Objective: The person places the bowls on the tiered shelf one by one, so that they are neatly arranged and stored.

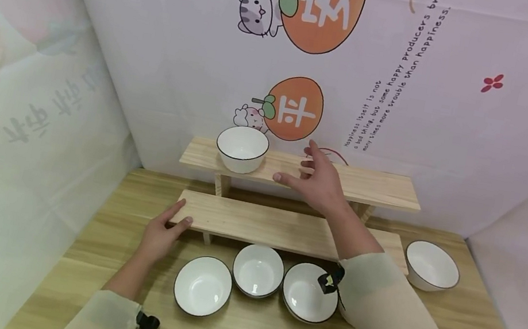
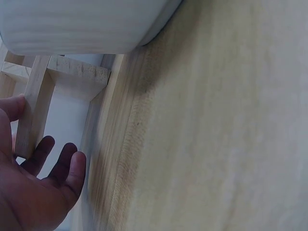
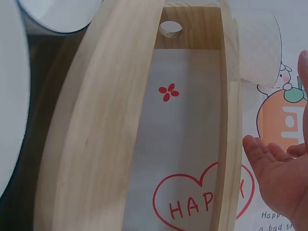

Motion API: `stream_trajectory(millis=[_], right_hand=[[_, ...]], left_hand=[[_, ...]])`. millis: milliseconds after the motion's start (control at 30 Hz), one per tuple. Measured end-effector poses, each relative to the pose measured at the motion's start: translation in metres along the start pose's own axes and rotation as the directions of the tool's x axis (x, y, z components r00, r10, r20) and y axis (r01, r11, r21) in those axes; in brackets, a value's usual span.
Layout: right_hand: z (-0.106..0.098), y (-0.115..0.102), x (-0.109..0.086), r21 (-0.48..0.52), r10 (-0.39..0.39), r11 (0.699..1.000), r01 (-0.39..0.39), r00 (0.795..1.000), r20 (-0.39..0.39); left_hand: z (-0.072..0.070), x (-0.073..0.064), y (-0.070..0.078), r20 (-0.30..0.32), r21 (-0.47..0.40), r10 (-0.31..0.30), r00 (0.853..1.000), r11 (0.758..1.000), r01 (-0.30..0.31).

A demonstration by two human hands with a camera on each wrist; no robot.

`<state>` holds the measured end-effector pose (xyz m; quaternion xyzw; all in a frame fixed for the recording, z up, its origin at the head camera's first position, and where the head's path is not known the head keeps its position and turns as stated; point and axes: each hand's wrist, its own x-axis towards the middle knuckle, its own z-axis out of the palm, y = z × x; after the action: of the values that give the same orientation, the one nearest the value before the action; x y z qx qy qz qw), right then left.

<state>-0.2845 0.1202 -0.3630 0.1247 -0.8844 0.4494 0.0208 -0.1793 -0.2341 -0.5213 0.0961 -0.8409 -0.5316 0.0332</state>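
Where right sleeve (image 1: 401,315) crosses, bowl (image 1: 344,316) mostly hidden, left hand (image 1: 160,235) gripping shelf (image 1: 259,224)

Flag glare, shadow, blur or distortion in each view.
Head: bright glints inside the front-left bowl; left wrist: dim overall, soft shadow on the table by the cropped close-up bowl, left hand dark at the fingers; right wrist: lower shelf looks bowed, probably lens distortion, with deep shadow along its left side.

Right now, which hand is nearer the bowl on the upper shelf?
Right. The right hand is just right of the bowl, apart from it, by the upper shelf; the left hand is lower, at the left end of the lower shelf.
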Motion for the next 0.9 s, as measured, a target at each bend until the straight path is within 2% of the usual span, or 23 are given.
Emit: stream_trajectory(millis=[600, 900], right_hand=[[-0.021, 0.028, -0.040, 0.125, -0.023, 0.992, 0.025, 1.000, -0.018], [-0.030, 0.037, -0.062, 0.105, -0.046, 0.993, 0.045, 0.999, 0.002]], left_hand=[[-0.001, -0.002, 0.004, -0.008, -0.010, -0.012, 1.000, 1.000, 0.012], [-0.001, -0.002, 0.005, -0.014, -0.005, -0.009, 1.000, 1.000, 0.009]])
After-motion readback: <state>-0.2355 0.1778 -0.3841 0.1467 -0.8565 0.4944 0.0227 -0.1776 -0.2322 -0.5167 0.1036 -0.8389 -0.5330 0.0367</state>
